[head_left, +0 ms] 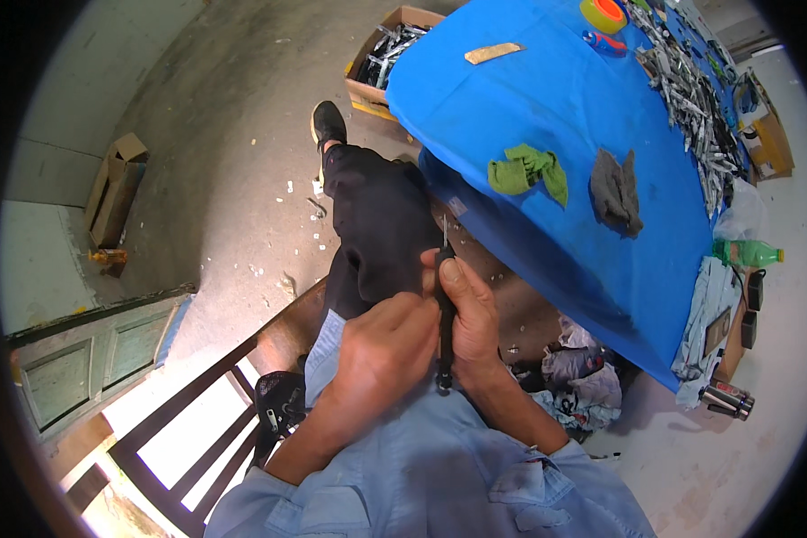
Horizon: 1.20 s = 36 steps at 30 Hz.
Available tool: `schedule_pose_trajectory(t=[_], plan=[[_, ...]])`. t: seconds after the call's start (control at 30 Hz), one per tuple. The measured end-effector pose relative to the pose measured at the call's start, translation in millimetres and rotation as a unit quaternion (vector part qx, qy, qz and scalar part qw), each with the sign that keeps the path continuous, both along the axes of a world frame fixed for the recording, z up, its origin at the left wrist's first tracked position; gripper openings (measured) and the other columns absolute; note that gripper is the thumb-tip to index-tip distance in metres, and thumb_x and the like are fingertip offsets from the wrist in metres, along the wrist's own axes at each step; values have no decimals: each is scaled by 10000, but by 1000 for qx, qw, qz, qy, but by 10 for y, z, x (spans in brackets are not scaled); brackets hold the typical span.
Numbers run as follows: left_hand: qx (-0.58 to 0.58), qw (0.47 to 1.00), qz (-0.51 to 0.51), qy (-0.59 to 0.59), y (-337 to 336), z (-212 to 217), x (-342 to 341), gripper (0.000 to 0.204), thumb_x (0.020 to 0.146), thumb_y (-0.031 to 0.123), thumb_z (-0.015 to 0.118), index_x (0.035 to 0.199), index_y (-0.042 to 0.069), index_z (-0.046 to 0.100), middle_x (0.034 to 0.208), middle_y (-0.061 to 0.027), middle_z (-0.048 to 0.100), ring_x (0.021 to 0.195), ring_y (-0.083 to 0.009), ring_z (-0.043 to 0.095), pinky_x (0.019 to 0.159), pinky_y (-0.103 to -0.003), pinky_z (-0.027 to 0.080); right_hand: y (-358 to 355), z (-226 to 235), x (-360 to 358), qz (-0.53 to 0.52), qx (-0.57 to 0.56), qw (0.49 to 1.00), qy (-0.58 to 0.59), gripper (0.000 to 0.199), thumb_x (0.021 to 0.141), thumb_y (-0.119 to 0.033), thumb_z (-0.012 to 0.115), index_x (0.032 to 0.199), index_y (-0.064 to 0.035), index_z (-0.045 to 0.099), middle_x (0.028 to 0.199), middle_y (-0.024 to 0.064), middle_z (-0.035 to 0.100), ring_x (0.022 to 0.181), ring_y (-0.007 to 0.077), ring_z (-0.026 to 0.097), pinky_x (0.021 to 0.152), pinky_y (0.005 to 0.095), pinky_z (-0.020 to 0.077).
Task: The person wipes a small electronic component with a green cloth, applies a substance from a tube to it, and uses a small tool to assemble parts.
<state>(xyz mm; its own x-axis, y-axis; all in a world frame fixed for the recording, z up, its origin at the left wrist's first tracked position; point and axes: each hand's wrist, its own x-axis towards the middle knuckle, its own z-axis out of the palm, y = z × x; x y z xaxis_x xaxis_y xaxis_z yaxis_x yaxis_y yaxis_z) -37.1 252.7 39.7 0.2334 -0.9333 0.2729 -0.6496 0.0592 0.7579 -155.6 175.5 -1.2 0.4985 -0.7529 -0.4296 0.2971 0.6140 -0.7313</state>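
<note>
1. Black tool (446, 341): slim, rod-like, approx mid-view, above the person's lap, btwn the two hands.
2. Long axis runs roughly up-down in view, i.e. away from the body. Thin metal tip (446, 231) at the far end, pointing away toward the desk side of the dark trousers (377, 211); near end sticks out below the fingers, close to the blue shirt (403, 466).
3. R hand (475, 318): closed around the tool, thumb laid along its upper part nr the tip end. Tool sits on this hand's L side.
4. L hand (387, 339): fingers curled in, knuckles up, right up against the tool's L side. Fingertips hidden, so can't tell if it's pinching smth or just resting there.
5. Key relation: tool lies directly to the R of the L hand, crosswise to its fingers; R hand is the nearer one, w/ the firm hold.
6. Desk (475, 99) w/ blue cover: ahead & to the R, R hand nearer to it. On it, green cloth (529, 172), then grey cloth (615, 193) further R, & a long heap of metal parts (686, 103) twd the far side.
7. Cardboard box (364, 97) w/ more parts: on floor, by desk's L end.
</note>
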Motion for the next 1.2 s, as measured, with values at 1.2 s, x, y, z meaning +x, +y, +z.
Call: schedule_pose_trajectory(t=[1.2], plan=[[53,858,134,493,-82,-282,-57,92,953,50,754,1010,2,702,908,12,694,791,-34,611,687,-209,496,41,61,92,44,-29,996,-67,449,1096,-193,553,1456,74,537,1334,125,633,1219,176,601,1080,322,460]])
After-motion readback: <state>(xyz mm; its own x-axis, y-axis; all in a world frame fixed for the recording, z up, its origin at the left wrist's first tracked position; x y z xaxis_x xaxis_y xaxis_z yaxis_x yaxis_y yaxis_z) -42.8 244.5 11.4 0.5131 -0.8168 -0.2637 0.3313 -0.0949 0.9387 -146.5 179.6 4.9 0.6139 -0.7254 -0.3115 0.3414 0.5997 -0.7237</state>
